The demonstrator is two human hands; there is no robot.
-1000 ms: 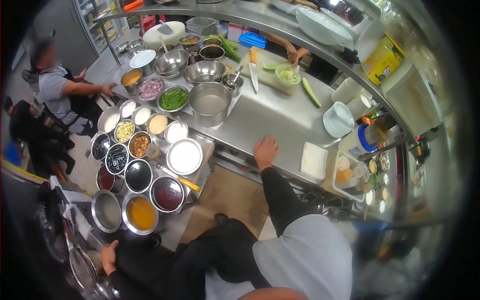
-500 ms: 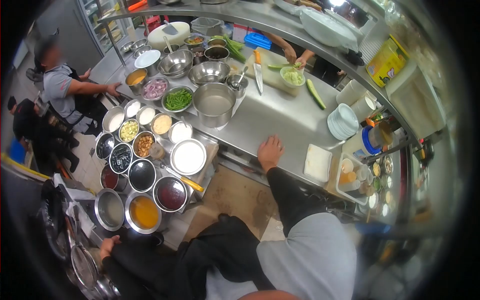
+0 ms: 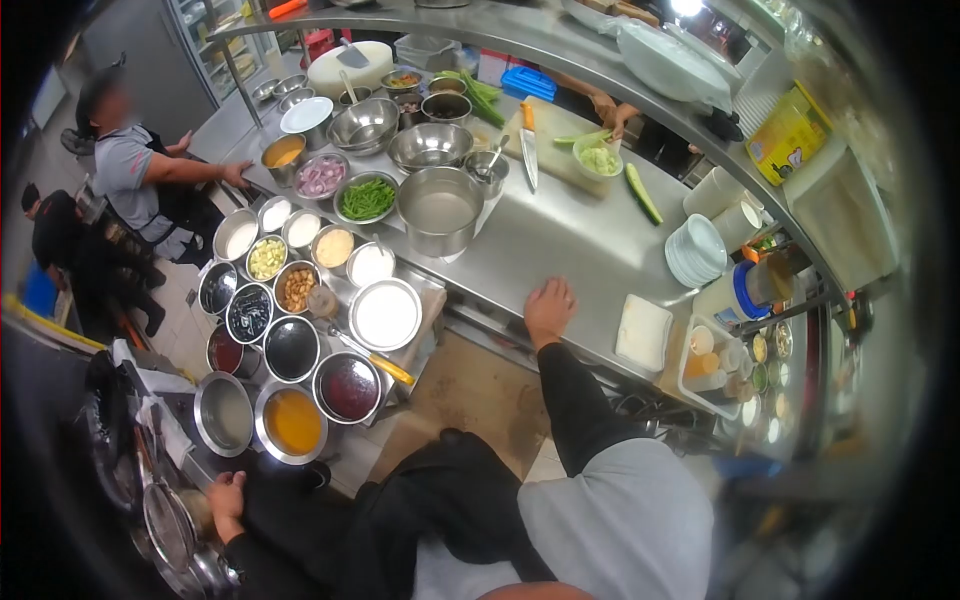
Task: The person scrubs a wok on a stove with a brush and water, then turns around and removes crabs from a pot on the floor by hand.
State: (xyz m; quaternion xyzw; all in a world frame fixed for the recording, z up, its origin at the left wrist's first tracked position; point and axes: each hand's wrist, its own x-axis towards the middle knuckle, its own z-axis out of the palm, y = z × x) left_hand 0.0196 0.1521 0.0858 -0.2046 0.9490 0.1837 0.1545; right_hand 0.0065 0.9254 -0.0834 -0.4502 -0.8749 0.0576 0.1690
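My right hand [image 3: 550, 308] rests palm down on the steel counter [image 3: 600, 250], fingers apart, with nothing in it. A folded white cloth [image 3: 643, 331] lies to its right, and a large steel pot [image 3: 440, 212] stands to its left. At lower left, my left hand [image 3: 228, 497] is by the edge of the side counter, its fingers curled; what they grip, if anything, is hidden. Nearest to it are a steel bowl of cloudy liquid [image 3: 224, 414] and a pan of orange sauce [image 3: 292, 422]. Round sieves [image 3: 172, 522] hang or lie just below that hand.
Several containers of sauces, powders and nuts [image 3: 297, 287] crowd the side counter, with a yellow-handled knife [image 3: 390, 368] among them. Across the counter, a co-worker's hands are at a bowl of cut cucumber [image 3: 598, 158] beside another knife [image 3: 529, 150]. An overhead shelf [image 3: 520, 35] spans the back.
The view has shifted slightly, so everything sits a little further right. My hands stay in place. The co-worker's hands at the cutting board have moved a little.
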